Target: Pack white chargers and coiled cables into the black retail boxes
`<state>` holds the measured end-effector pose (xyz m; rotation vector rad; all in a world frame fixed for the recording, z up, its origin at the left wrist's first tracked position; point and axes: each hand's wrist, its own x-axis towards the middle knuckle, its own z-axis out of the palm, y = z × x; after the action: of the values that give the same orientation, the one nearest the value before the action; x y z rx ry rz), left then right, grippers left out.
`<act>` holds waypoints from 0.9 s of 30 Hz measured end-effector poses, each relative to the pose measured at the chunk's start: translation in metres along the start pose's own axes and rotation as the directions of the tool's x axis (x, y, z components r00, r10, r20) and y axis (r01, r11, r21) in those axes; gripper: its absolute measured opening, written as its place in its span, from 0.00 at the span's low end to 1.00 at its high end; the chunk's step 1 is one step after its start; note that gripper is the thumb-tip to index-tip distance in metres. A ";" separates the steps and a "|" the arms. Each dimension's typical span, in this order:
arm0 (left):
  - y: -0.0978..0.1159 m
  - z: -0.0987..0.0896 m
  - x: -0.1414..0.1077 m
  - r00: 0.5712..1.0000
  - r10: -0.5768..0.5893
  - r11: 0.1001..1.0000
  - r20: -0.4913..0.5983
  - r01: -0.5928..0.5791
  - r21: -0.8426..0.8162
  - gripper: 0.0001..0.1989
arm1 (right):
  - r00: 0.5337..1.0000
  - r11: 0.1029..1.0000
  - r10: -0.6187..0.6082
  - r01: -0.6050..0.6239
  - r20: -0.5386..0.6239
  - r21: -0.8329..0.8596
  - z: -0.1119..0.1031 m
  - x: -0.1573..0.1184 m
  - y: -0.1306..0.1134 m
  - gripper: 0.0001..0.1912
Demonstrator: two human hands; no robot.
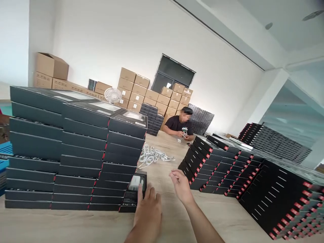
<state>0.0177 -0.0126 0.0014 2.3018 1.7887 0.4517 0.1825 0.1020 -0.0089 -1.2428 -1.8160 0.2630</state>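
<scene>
My left hand (149,207) rests against a black box (130,195) at the right foot of a tall stack. Its outstretched fingers lie over the box's right edge. The box's top carries a picture of a white device, partly covered by the fingers. Beside it rises the stack of dark boxes (81,158), several layers high. My right hand (181,185) hovers above the wooden table (168,216), fingers loosely bent, with nothing visible in it. It is closest to a second group of black boxes with red tabs (202,162).
White cables (154,155) lie coiled on the table beyond my hands. A person (181,125) across the table handles a small white item. Cartons (136,89) and a white fan (112,95) stand behind. More black boxes (283,195) line the right side.
</scene>
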 end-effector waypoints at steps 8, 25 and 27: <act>0.003 0.162 0.037 0.817 0.487 0.873 -0.308 -0.468 0.139 0.16 | 0.947 0.950 -0.001 0.102 0.323 -0.295 0.082 0.083 0.001 0.28; 0.013 0.066 0.016 0.988 0.026 0.843 -0.154 -0.104 -0.528 0.33 | 0.971 0.861 0.112 0.011 0.211 -0.508 0.003 0.047 -0.019 0.08; 0.012 0.034 0.014 0.971 -0.139 0.694 -0.196 -0.045 -0.718 0.32 | 0.979 0.900 0.126 -0.047 0.157 -0.432 -0.011 0.017 -0.026 0.07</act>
<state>0.0441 -0.0007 -0.0249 1.6746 1.3723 1.2180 0.1723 0.1011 0.0223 -1.6528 -2.0484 0.0228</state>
